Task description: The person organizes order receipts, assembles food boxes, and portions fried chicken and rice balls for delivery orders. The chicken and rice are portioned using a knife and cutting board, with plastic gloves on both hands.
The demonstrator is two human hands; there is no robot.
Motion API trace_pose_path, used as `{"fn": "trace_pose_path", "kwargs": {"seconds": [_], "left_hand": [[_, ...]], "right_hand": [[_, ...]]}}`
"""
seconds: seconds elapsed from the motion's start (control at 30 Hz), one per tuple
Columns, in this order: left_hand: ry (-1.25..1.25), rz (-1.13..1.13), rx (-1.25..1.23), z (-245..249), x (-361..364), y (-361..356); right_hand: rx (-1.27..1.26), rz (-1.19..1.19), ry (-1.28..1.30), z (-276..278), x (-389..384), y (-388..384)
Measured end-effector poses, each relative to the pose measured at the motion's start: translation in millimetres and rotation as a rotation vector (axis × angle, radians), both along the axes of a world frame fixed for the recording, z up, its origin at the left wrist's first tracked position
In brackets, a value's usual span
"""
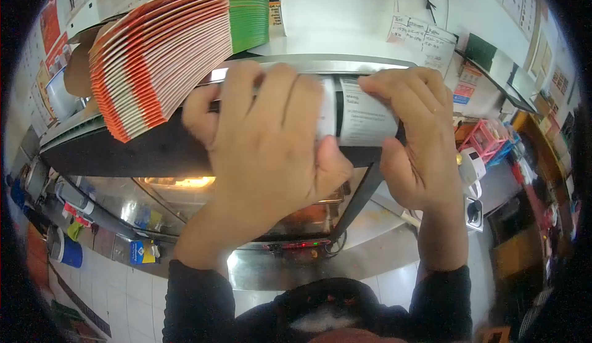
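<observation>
Curved white printed paper (368,118) with small dark text lies between my hands, over the top of a black-framed glass cabinet (185,158). A dark gap separates it from a narrower white piece, partly hidden by my left hand. My left hand (265,130), slightly blurred, curls over that piece, its thumb below and its fingers above. What lies under its palm is hidden. My right hand (422,127) pinches the right end of the printed paper, fingers at the upper edge and thumb at the lower edge.
A fanned stack of orange, white and green folded cartons (166,53) stands left of my hands. Behind is a white open tray (339,10), with a handwritten note (422,38) beside it. A pink basket (484,139) sits at right. Light glows inside the cabinet.
</observation>
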State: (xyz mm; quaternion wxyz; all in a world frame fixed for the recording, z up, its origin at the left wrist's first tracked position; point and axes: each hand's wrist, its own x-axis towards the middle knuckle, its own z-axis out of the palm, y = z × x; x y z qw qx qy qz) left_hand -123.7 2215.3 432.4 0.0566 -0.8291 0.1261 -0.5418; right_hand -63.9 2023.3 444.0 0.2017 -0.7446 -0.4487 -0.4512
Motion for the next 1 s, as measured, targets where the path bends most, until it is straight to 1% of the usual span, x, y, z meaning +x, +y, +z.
{"fn": "trace_pose_path", "kwargs": {"seconds": [0.03, 0.07, 0.1, 0.13, 0.17, 0.23, 0.3, 0.37, 0.4, 0.43, 0.47, 0.5, 0.53, 0.57, 0.6, 0.67, 0.7, 0.73, 0.77, 0.8, 0.83, 0.87, 0.9, 0.93, 0.97, 1.0], "left_hand": [[-0.002, -0.012, 0.001, -2.1, 0.3, 1.0], [-0.064, 0.074, -0.004, -4.4, 2.1, 1.6], [-0.124, 0.159, -0.010, -6.0, 3.5, 0.8], [-0.088, 0.171, -0.005, -6.0, 2.5, -2.4], [-0.086, 0.163, -0.006, -7.2, 5.0, -6.4], [-0.071, -0.015, -0.027, -10.9, 9.5, -13.4], [-0.061, -0.001, -0.029, -8.4, 6.0, -14.9], [0.030, 0.138, 0.000, -7.5, -2.4, -9.9], [0.033, 0.151, 0.001, -9.8, -2.3, -7.9], [-0.055, 0.117, -0.032, -14.0, -0.5, -5.6], [-0.142, 0.087, -0.066, -19.9, 1.3, -2.9], [-0.291, -0.041, -0.114, -31.6, 1.0, -0.1], [-0.431, -0.174, -0.101, -56.4, 0.5, 2.7], [-0.570, -0.300, -0.072, -81.0, 0.0, 5.5], [-0.650, -0.445, -0.060, -107.1, -5.3, 2.6], [-0.515, -0.766, -0.175, -173.0, -18.1, -22.5], [-0.384, -0.877, -0.238, -203.6, -16.2, -41.0], [-0.214, -0.814, -0.186, -219.6, -23.3, -51.2], [-0.126, -0.778, -0.168, -225.8, -20.8, -61.5], [-0.040, -0.738, -0.148, -231.9, -18.2, -71.9], [0.282, -0.832, -0.156, -235.0, -16.4, -79.8], [0.610, -0.919, -0.164, -238.4, -17.4, -83.3], [0.615, -0.916, -0.171, -237.8, -14.1, -77.7], [1.018, -0.909, -0.140, -234.8, -6.8, -68.2], [1.424, -0.878, -0.111, -238.3, -2.7, -62.5], [0.930, -0.902, 0.007, -280.5, -5.0, -61.1]], "right_hand": [[-0.002, -0.016, -0.007, 0.6, -0.3, -2.1], [-0.003, -0.031, -0.014, 1.3, -0.6, -4.3], [0.003, -0.099, -0.030, 1.0, 0.6, -8.5], [0.006, -0.166, -0.044, 0.0, 1.5, -11.8], [0.006, -0.174, -0.042, 0.0, 3.4, -11.7], [-0.012, 0.001, -0.058, -1.3, 9.3, -8.1], [-0.048, -0.021, -0.016, 1.1, 5.4, -7.5], [-0.081, -0.033, 0.021, -0.3, 7.5, -11.4], [-0.067, -0.069, -0.025, -2.7, 12.1, -18.8], [-0.054, -0.103, -0.068, -5.4, 15.7, -24.1], [0.017, -0.063, -0.051, -13.3, 10.5, -27.5], [0.087, -0.021, -0.036, -21.1, 5.1, -31.0], [0.148, 0.011, -0.056, -37.4, -3.7, -37.4], [0.198, 0.134, -0.158, -80.3, 0.6, -57.1], [0.255, 0.267, -0.143, -107.4, -5.4, -63.6], [0.371, 0.603, 0.116, -156.0, -21.2, -50.2], [0.416, 0.720, 0.326, -182.2, -29.9, -36.6], [0.512, 0.819, 0.714, -206.7, -45.6, -27.5], [0.541, 0.866, 0.920, -228.5, -48.1, -16.5], [0.590, 0.900, 1.126, -250.3, -50.5, -5.4], [0.503, 0.801, 1.707, -273.8, -46.1, 6.1], [0.438, 0.739, 2.000, -273.7, -46.1, 5.9], [0.372, 0.634, 2.285, -273.6, -46.1, 5.8], [0.519, 0.970, 2.190, -249.4, -42.3, -5.4], [0.568, 1.120, 2.085, -236.4, -40.1, -12.4], [0.550, 1.184, 1.882, -230.6, -38.1, -18.2]]}}
